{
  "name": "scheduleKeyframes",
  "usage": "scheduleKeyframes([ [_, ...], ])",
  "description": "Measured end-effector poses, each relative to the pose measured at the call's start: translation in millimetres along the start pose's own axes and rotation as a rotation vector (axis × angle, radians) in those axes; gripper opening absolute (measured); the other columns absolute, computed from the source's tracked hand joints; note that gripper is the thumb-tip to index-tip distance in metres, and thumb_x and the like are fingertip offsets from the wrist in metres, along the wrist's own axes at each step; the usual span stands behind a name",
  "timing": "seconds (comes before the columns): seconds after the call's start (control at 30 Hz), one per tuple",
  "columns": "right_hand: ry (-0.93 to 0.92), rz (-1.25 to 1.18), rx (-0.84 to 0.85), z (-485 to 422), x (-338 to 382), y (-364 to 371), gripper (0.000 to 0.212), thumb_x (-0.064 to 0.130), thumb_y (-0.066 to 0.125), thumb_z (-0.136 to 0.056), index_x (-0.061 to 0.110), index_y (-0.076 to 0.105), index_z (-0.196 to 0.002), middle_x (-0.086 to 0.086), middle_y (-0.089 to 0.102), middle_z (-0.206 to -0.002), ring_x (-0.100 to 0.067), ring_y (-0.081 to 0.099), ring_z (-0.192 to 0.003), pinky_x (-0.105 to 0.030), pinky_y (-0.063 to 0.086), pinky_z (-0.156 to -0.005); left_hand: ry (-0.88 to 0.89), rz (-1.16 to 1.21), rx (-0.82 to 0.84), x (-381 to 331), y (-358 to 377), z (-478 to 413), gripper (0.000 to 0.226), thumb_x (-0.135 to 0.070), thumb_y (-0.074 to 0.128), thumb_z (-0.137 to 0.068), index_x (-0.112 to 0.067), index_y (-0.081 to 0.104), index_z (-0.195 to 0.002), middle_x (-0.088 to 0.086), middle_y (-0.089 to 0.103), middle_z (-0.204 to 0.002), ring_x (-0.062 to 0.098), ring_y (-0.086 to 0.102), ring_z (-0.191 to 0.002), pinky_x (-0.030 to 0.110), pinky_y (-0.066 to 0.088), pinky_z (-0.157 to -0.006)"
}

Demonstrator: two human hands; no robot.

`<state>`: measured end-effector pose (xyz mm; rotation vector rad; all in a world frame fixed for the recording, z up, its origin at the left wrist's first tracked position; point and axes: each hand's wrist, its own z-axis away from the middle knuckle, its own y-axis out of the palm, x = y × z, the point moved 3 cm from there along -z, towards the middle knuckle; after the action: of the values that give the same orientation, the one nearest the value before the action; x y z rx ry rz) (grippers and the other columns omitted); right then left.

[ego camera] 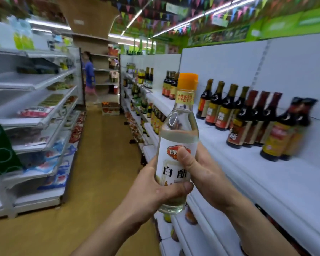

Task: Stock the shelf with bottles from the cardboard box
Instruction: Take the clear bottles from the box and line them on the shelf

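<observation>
A clear vinegar bottle [177, 133] with an orange cap and a white label stands upright in front of me, held by both hands. My left hand [155, 189] grips its lower body, thumb across the front. My right hand [201, 172] holds it from the right, thumb pressed on the label. The white shelf [266, 182] lies to the right, with several dark bottles [248, 119] standing in a row along its back. No cardboard box is in view.
The aisle's yellow floor [100, 163] runs ahead between shelving on the left [35, 117] and right. A person in a blue top [90, 76] stands at the far end. A box of goods [110, 108] sits on the floor there.
</observation>
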<state>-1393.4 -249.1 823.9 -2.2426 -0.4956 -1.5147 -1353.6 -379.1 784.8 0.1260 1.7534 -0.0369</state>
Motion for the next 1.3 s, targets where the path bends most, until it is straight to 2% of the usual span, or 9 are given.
scheduleKeyframes([
  [0.07, 0.001, 0.035, -0.027, 4.4, 6.9, -17.4, 0.064, 0.066, 0.070, -0.079, 0.034, 0.057, -0.132, 0.001, 0.074, -0.122, -0.020, 0.071, -0.116, -0.039, 0.060, -0.093, 0.014, 0.004, 0.023, -2.4, 15.1, -9.6, 0.046, -0.018, 0.085, -0.075, -0.023, 0.065, -0.117, 0.010, 0.078, -0.103, 0.028, 0.075, -0.097, 0.037, 0.060, -0.083],
  [0.2, -0.016, 0.050, -0.077, 22.3, 25.5, -69.2, 0.061, 0.055, 0.066, -0.077, 0.032, 0.055, -0.132, 0.004, 0.075, -0.121, -0.017, 0.072, -0.114, -0.033, 0.060, -0.089, 0.038, 0.007, 0.122, -8.6, 65.7, -34.4, 0.046, -0.023, 0.084, -0.074, -0.020, 0.065, -0.115, 0.007, 0.078, -0.101, 0.023, 0.075, -0.094, 0.032, 0.057, -0.081],
  [0.33, -0.014, 0.077, -0.166, 42.0, 36.4, -119.5, 0.064, 0.055, 0.068, -0.077, 0.030, 0.055, -0.134, 0.001, 0.075, -0.121, -0.021, 0.071, -0.115, -0.039, 0.059, -0.093, 0.065, 0.025, 0.208, -14.4, 117.8, -56.4, 0.046, -0.023, 0.082, -0.074, -0.021, 0.064, -0.117, 0.006, 0.078, -0.102, 0.022, 0.075, -0.096, 0.026, 0.059, -0.079],
  [0.53, -0.010, 0.110, -0.300, 78.4, 47.0, -184.4, 0.058, 0.051, 0.069, -0.079, 0.028, 0.060, -0.131, -0.002, 0.077, -0.116, -0.023, 0.074, -0.110, -0.036, 0.061, -0.089, 0.089, 0.061, 0.323, -9.3, 193.1, -83.1, 0.045, -0.021, 0.082, -0.076, -0.021, 0.064, -0.118, 0.008, 0.077, -0.107, 0.029, 0.073, -0.103, 0.038, 0.060, -0.091],
  [0.7, 0.044, 0.157, -0.432, 106.5, 45.4, -226.7, 0.050, 0.046, 0.071, -0.084, 0.025, 0.062, -0.128, -0.004, 0.077, -0.115, -0.025, 0.074, -0.109, -0.041, 0.058, -0.090, 0.072, 0.090, 0.433, -1.6, 243.0, -98.7, 0.046, -0.018, 0.081, -0.078, -0.021, 0.063, -0.121, 0.006, 0.077, -0.109, 0.025, 0.073, -0.105, 0.030, 0.060, -0.088],
  [0.8, 0.089, 0.218, -0.504, 123.7, 45.5, -249.1, 0.051, 0.044, 0.071, -0.085, 0.024, 0.059, -0.130, -0.003, 0.077, -0.116, -0.023, 0.074, -0.108, -0.041, 0.059, -0.090, 0.052, 0.076, 0.515, 4.5, 268.8, -107.9, 0.046, -0.013, 0.082, -0.084, -0.025, 0.062, -0.123, 0.004, 0.077, -0.111, 0.022, 0.073, -0.106, 0.033, 0.059, -0.093],
  [0.97, 0.133, 0.325, -0.602, 146.7, 47.2, -273.0, 0.048, 0.043, 0.072, -0.082, 0.025, 0.060, -0.125, 0.003, 0.078, -0.108, -0.016, 0.076, -0.101, -0.030, 0.059, -0.081, 0.032, 0.073, 0.620, 18.0, 303.0, -123.4, 0.045, -0.007, 0.080, -0.084, -0.024, 0.062, -0.121, 0.004, 0.078, -0.107, 0.023, 0.074, -0.103, 0.029, 0.060, -0.087],
  [1.07, 0.160, 0.367, -0.684, 156.4, 45.1, -286.0, 0.047, 0.045, 0.073, -0.081, 0.027, 0.061, -0.123, 0.002, 0.078, -0.108, -0.017, 0.076, -0.102, -0.033, 0.060, -0.084, 0.031, 0.074, 0.687, 25.3, 321.3, -132.7, 0.044, -0.007, 0.079, -0.085, -0.025, 0.063, -0.121, 0.004, 0.078, -0.107, 0.023, 0.074, -0.103, 0.028, 0.061, -0.087],
  [1.3, 0.197, 0.428, -0.867, 167.9, 36.8, -311.4, 0.052, 0.051, 0.072, -0.081, 0.028, 0.060, -0.126, 0.002, 0.077, -0.111, -0.018, 0.075, -0.105, -0.043, 0.061, -0.093, -0.006, 0.055, 0.853, 36.4, 353.8, -159.1, 0.046, -0.010, 0.081, -0.083, -0.024, 0.062, -0.123, 0.005, 0.077, -0.110, 0.023, 0.073, -0.106, 0.040, 0.058, -0.098],
])
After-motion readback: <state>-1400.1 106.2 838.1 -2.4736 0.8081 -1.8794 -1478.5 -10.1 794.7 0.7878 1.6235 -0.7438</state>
